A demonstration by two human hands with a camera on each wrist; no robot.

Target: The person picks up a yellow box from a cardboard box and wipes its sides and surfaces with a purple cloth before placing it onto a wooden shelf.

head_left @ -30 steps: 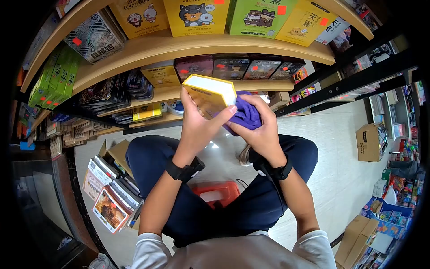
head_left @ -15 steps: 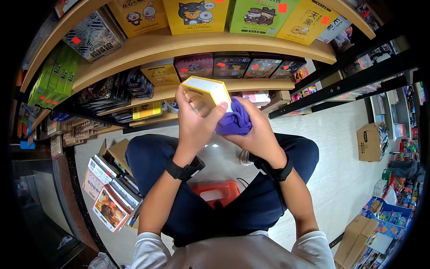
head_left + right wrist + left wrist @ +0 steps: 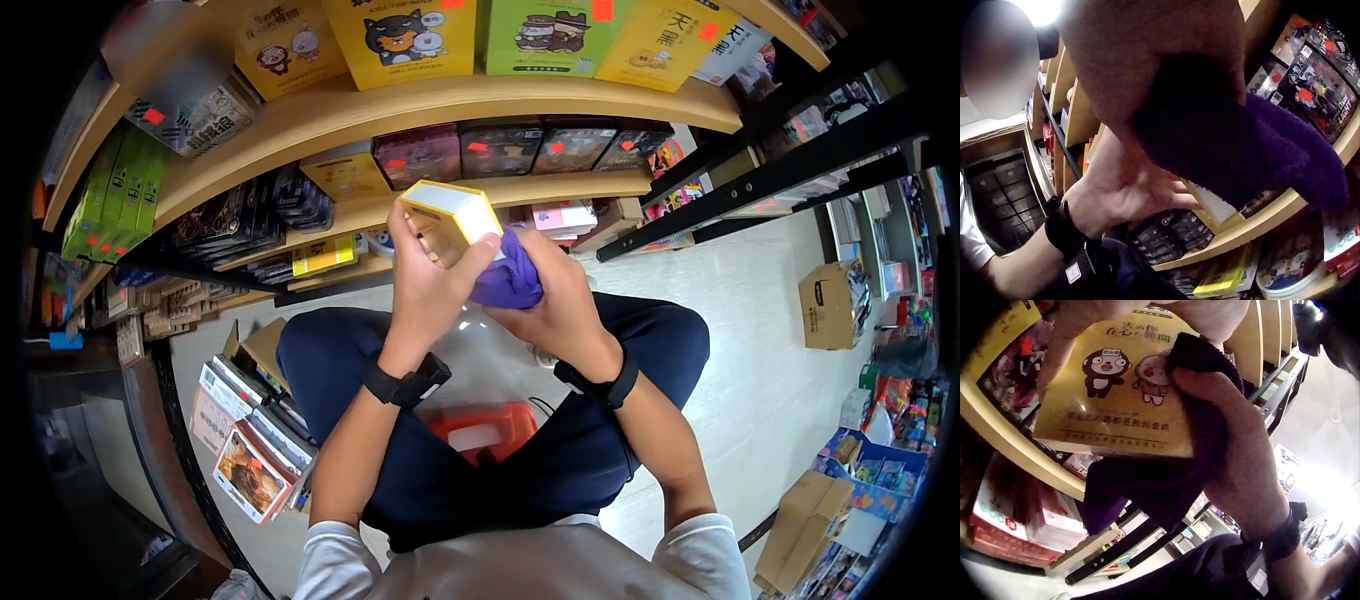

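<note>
Gripped in my left hand (image 3: 430,290) is a yellow box (image 3: 455,203) with white sides, held tilted above my lap, thumb over its near edge. Its front, in the left wrist view, has two cartoon animals and printed characters (image 3: 1117,419). My right hand (image 3: 560,300) holds a bunched purple cloth (image 3: 512,280) against the box's right side. In the left wrist view the right thumb lies on the box's front at its right edge, and cloth (image 3: 1135,487) hangs below the box. Purple cloth (image 3: 1291,147) covers much of the right wrist view.
Ahead, a curved wooden shelf (image 3: 420,112) carries yellow and green boxes, with dark boxes (image 3: 500,148) on the one below. A stack of books (image 3: 255,440) stands at the left, a red plastic stool (image 3: 490,430) between my legs, and cardboard boxes (image 3: 830,305) at the right.
Both hands, with the box and cloth, have shifted a little left. The cloth has slid from the box's right corner down along its right side. My head view has turned slightly.
</note>
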